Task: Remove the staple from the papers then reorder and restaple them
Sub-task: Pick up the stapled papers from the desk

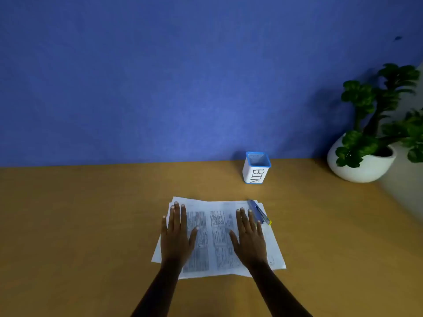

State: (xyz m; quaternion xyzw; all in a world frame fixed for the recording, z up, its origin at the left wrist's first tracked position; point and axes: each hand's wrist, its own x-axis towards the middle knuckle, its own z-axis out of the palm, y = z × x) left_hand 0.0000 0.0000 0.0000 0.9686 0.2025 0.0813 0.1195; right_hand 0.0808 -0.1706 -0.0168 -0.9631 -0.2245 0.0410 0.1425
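On the papers, both hands flat, stapler beside

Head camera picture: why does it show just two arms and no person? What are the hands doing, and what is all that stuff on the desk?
The camera sits on the person's head and looks down, so you see only their own arms. Both hands lie flat with straight fingers: the left hand and the right hand rest on a stack of printed papers on the wooden desk. Neither hand holds anything. A blue tool with a yellow tip lies on the papers' far right corner; I cannot tell whether it is the stapler. Behind stands a little white box marked BIN, and a green plant in a white pot sits at the right.
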